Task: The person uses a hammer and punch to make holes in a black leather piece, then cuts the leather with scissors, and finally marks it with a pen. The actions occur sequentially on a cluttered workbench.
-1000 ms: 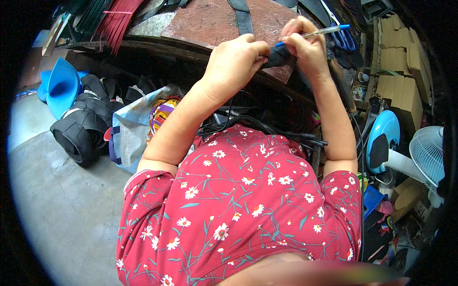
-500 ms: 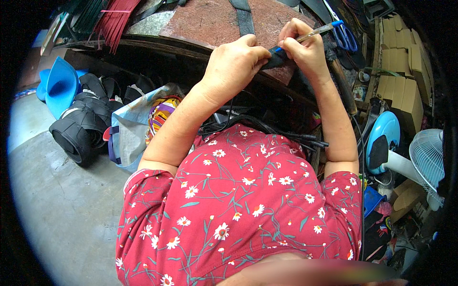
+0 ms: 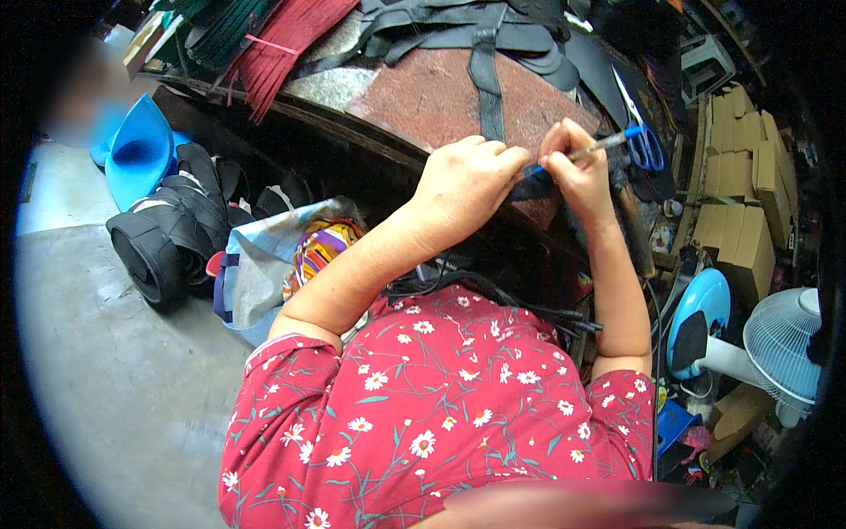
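Pen (image 3: pixel 610 141) sits in right hand (image 3: pixel 577 172), tip (image 3: pixel 534 169) just beside left hand (image 3: pixel 467 183).

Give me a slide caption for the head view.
Right hand holding a ballpoint pen at a black piece in the left hand, by a reddish slab.

Both elbows are bent, forearms angled up toward the reddish slab (image 3: pixel 432 93). Left hand (image 3: pixel 467 181)'s at its near edge, back facing up, fingers curled in tight. Right hand (image 3: pixel 577 174)'s over its right side, thumb and fingers pinched together.
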